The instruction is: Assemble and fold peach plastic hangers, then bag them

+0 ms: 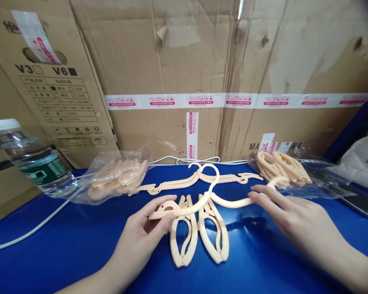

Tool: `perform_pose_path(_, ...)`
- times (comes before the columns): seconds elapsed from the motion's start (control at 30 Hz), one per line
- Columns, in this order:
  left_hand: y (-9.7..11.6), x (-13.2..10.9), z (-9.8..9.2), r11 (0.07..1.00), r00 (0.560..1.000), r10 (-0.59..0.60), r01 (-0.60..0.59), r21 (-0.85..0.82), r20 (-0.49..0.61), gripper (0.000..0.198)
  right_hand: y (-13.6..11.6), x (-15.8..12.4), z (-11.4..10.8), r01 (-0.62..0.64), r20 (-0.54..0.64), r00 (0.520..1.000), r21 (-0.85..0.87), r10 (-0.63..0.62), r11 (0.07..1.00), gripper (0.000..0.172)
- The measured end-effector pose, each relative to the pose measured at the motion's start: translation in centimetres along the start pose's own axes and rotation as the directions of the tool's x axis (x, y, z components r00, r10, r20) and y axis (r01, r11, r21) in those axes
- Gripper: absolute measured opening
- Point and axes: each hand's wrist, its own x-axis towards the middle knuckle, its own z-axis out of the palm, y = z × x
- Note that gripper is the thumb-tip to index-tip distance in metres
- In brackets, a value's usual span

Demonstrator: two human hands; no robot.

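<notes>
An unfolded cream plastic folding hanger (233, 203) is held up between my two hands, its hook pointing up and away. My left hand (141, 228) is closed on its left arm, thumb in front. At the right arm my right hand (291, 216) has its fingers over the end, and the curved tip shows beyond them; the thumb is hidden. Just below the held hanger, two folded hangers (174, 245) (223, 243) lie side by side on the blue table surface (257, 261). Behind it lies another unfolded hanger (174, 184).
Clear plastic bags of folded hangers stand at left (118, 175) and right (282, 165). A water bottle (37, 159) leans at far left beside a white cable (39, 222). A dark phone-like slab (363, 204) lies far right. Cardboard boxes (165, 69) wall the back.
</notes>
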Motion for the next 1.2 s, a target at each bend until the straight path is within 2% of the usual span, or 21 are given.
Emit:
perform_pose_path(0.13,-0.3,-0.1,-0.1,1.000,0.999,0.015,-0.015,0.021,0.029,0.032,-0.3,-0.1,0.2,-0.026,0.018,1.000,0.043,0.025,0.999,0.041)
perform_pose_path(0.23,-0.4,0.1,-0.1,1.000,0.999,0.021,-0.022,0.017,0.039,0.032,-0.5,-0.1,0.3,-0.095,0.035,0.995,0.210,0.090,0.973,0.041)
perform_pose_path(0.3,-0.5,0.2,-0.2,1.000,0.999,0.023,-0.023,0.007,0.039,0.033,-0.7,0.1,0.4,-0.168,0.033,0.985,0.371,0.168,0.913,0.036)
perform_pose_path(0.4,-0.7,0.4,-0.2,1.000,1.000,0.010,-0.010,-0.002,0.022,0.037,-0.8,0.5,0.5,-0.301,0.085,0.944,0.617,0.319,0.727,0.029)
perform_pose_path(0.5,-1.0,0.4,-0.3,0.999,1.000,-0.012,0.013,-0.031,0.018,0.042,-0.8,0.7,0.7,-0.473,0.274,0.849,0.776,0.452,0.417,0.039)
perform_pose_path(0.57,-1.1,0.2,-0.3,0.998,0.999,-0.026,0.028,-0.060,0.022,0.044,-0.7,0.8,0.7,-0.524,0.349,0.790,0.811,0.505,0.259,0.042)
perform_pose_path(0.63,-1.1,0.1,-0.3,0.996,0.999,-0.039,0.040,-0.083,0.010,0.045,-0.6,0.9,0.7,-0.518,0.362,0.769,0.836,0.527,0.182,0.036)
perform_pose_path(0.7,-1.0,0.1,-0.3,0.992,0.999,-0.050,0.049,-0.112,-0.005,0.047,-0.5,1.0,0.6,-0.509,0.381,0.767,0.851,0.516,0.130,0.031)
perform_pose_path(0.8,-0.7,0.2,-0.1,0.981,0.998,-0.067,0.063,-0.186,-0.016,0.052,-0.3,1.3,0.4,-0.525,0.436,0.751,0.850,0.497,0.047,0.031)
perform_pose_path(0.93,0.0,0.2,0.2,0.950,0.993,-0.108,0.091,-0.300,-0.041,0.056,-0.4,1.3,0.4,-0.579,0.567,0.680,0.804,0.465,-0.134,0.037)
perform_pose_path(1.0,0.4,0.0,0.4,0.942,0.993,-0.117,0.100,-0.322,-0.034,0.053,-0.9,1.3,0.3,-0.579,0.614,0.664,0.783,0.426,-0.227,0.037)
perform_pose_path(1.1,1.0,-0.6,0.8,0.944,0.993,-0.103,0.115,-0.310,0.056,0.032,-2.2,1.7,-0.1,-0.549,0.645,0.674,0.764,0.360,-0.339,0.038)
perform_pose_path(1.2,1.5,-1.2,1.4,0.946,0.979,-0.085,0.138,-0.294,0.187,0.029,-3.7,2.1,-0.7,-0.522,0.676,0.674,0.722,0.299,-0.455,0.040)
